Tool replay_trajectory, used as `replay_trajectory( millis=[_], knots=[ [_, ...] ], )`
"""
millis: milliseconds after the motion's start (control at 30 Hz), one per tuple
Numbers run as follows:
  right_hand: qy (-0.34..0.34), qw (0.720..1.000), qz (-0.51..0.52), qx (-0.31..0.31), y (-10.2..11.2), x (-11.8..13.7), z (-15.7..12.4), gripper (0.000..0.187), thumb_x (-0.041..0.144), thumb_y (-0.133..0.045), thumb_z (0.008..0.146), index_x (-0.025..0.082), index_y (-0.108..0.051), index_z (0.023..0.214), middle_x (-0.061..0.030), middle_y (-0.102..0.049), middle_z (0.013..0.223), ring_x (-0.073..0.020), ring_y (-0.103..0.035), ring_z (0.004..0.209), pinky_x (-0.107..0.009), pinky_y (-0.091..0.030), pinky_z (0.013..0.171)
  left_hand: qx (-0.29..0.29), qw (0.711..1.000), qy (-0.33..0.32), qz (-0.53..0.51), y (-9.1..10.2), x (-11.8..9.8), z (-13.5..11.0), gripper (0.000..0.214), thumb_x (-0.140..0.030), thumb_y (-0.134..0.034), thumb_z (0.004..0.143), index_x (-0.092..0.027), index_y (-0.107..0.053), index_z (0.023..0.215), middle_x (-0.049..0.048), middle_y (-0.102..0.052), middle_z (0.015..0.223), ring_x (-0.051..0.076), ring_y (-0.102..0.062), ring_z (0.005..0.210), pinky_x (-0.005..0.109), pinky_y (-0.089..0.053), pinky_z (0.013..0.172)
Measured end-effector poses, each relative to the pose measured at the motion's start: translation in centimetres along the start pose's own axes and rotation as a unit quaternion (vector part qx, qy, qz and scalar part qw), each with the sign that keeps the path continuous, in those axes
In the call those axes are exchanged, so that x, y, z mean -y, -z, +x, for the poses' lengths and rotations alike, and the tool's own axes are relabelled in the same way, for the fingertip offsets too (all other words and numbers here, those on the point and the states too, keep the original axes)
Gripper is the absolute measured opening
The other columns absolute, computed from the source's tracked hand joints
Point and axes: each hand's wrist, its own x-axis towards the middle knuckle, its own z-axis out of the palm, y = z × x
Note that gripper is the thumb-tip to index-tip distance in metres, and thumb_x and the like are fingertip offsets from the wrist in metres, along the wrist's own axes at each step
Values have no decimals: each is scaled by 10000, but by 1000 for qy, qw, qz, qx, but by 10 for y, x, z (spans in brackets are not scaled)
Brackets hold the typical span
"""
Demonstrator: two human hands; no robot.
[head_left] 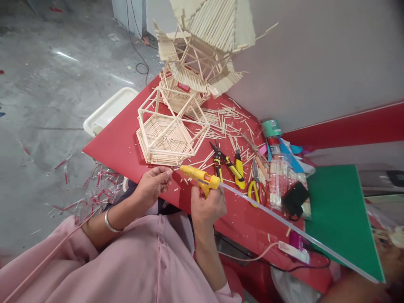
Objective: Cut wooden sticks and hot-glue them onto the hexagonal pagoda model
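In the head view my right hand (pixel 207 209) is wrapped around the handle of a yellow hot glue gun (pixel 197 174). A long translucent glue stick (pixel 284 216) runs out of its back end toward the lower right. Close to the gun's nozzle, my left hand (pixel 153 185) is closed in a pinch; what its fingertips hold is too small to make out. Just beyond both hands stands a hexagonal frame of thin wooden sticks (pixel 167 141) with a stick-covered base.
A taller stick model with roofs (pixel 202 63) rises behind. Loose sticks (pixel 225 122), pliers (pixel 217 160), a yellow utility knife (pixel 239 170), yellow-handled scissors (pixel 253 193) and packs of sticks (pixel 279 181) lie on the red table (pixel 110 143). A green board (pixel 341 210), power strip (pixel 293 252) and another person's arm (pixel 356 286) are right.
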Motion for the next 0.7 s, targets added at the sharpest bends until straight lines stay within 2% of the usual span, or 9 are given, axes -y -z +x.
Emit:
replay_trajectory(
  millis=[200, 433, 533, 633, 700],
  knots=[
    [-3, 1000, 0, 11, 0, -1, 0, 90, 271, -594, 833, 193, -595, 877, -78, -659, 740, -229, -643, 664, -334, -525, 645, -3, 1000, 12, 2, -1, -2, -1, 406, -358, -913, 583, -155, -626, 787, -4, -651, 693, 79, -573, 518, 164, -335, 397],
    [-5, 1000, -9, 10, 0, -3, -3, 92, 284, -597, 839, 204, -592, 885, -66, -660, 740, -221, -650, 665, -324, -532, 646, -2, 1000, 2, 0, 1, 1, 2, 370, -337, -909, 597, -142, -649, 774, 15, -665, 689, 78, -574, 525, 166, -358, 423],
    [0, 1000, -5, 7, 3, -5, -4, 152, 319, -615, 832, 195, -604, 920, -81, -678, 781, -227, -661, 687, -326, -534, 651, 0, 1000, -5, -1, 2, 2, 3, 374, -322, -923, 573, -135, -670, 775, 11, -654, 673, 74, -567, 534, 164, -363, 431],
    [-29, 999, 11, 43, 12, -14, -10, 211, 386, -642, 840, 188, -614, 905, -87, -679, 801, -229, -662, 700, -312, -515, 625, -9, 1000, -3, -5, 0, 1, 3, 399, -317, -942, 528, -130, -667, 748, -5, -627, 627, 69, -554, 516, 160, -354, 425],
    [-77, 994, 16, 82, 20, -26, -19, 270, 462, -631, 859, 196, -603, 822, -55, -637, 716, -214, -625, 629, -297, -474, 569, -21, 1000, -1, -8, -2, 0, 2, 415, -316, -951, 504, -130, -656, 730, -14, -613, 607, 64, -544, 497, 161, -349, 421]
  ],
)
